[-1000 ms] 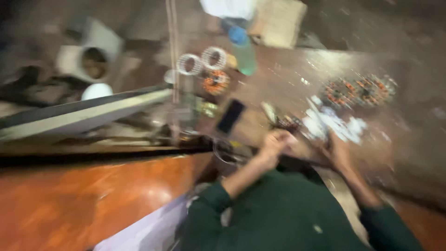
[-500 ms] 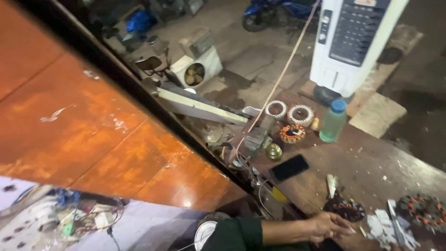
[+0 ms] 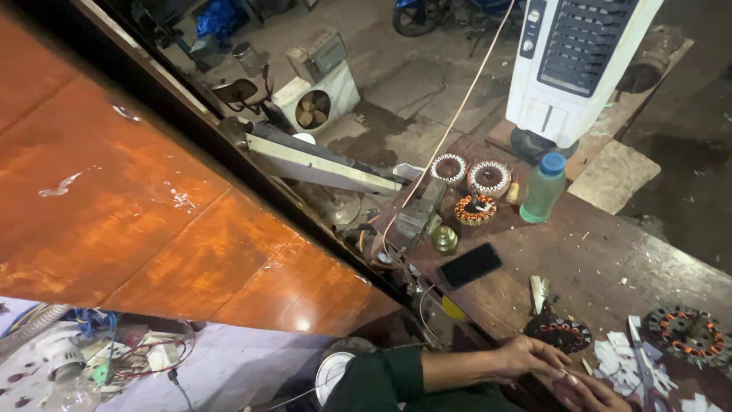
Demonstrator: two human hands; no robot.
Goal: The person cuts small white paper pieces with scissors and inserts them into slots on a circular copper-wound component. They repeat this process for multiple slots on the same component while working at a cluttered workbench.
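My left hand [image 3: 534,357] reaches from a green sleeve across the bottom of the view to the wooden workbench [image 3: 595,252]. Its fingers lie just below a dark motor stator with copper windings [image 3: 560,334]. My right hand [image 3: 591,393] sits at the bottom edge, its fingers touching those of the left. Whether either hand pinches something small is hidden by the overlapping fingers. White paper slips [image 3: 621,358] are scattered beside the hands, and a second stator [image 3: 686,334] lies to their right.
On the bench are a black phone [image 3: 470,265], a green bottle with a blue cap [image 3: 543,187], three more stators [image 3: 476,207] and a small winding machine [image 3: 415,217]. A white air cooler [image 3: 579,61] stands behind. An orange panel [image 3: 152,229] fills the left.
The view has swung left and up, then steadied. The hands stay close together by the dark stator, now at the bottom right of the picture.
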